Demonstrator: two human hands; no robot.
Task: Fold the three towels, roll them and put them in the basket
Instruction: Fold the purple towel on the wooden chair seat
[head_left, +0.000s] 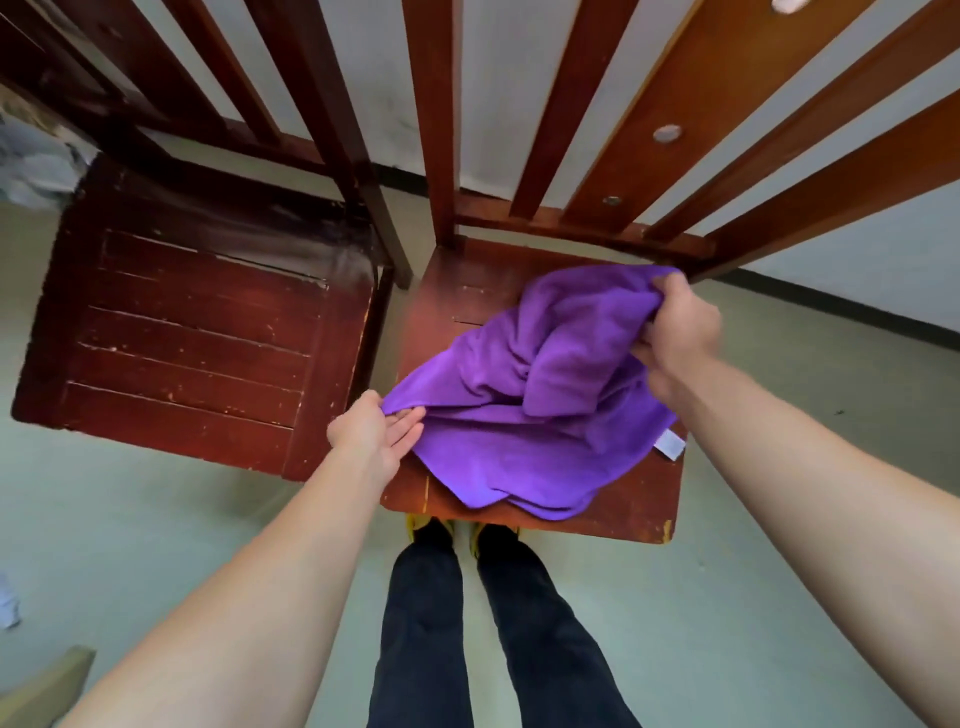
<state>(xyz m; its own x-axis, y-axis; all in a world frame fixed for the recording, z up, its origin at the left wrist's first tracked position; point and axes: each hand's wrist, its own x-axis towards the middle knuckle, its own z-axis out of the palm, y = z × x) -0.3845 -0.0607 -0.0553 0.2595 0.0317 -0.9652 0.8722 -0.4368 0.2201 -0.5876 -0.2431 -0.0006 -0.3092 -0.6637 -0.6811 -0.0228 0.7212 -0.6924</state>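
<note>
Purple towel (519, 441), corner pinched by left hand (371, 434), bunch in closed grip of right hand (675, 332)

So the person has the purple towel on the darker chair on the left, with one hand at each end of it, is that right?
Not quite. The purple towel lies on the lighter chair on the right; the darker chair on the left has nothing of it. The rest holds: the left hand holds its near corner and the right hand grips the bunched far end. The head view shows this.
</note>
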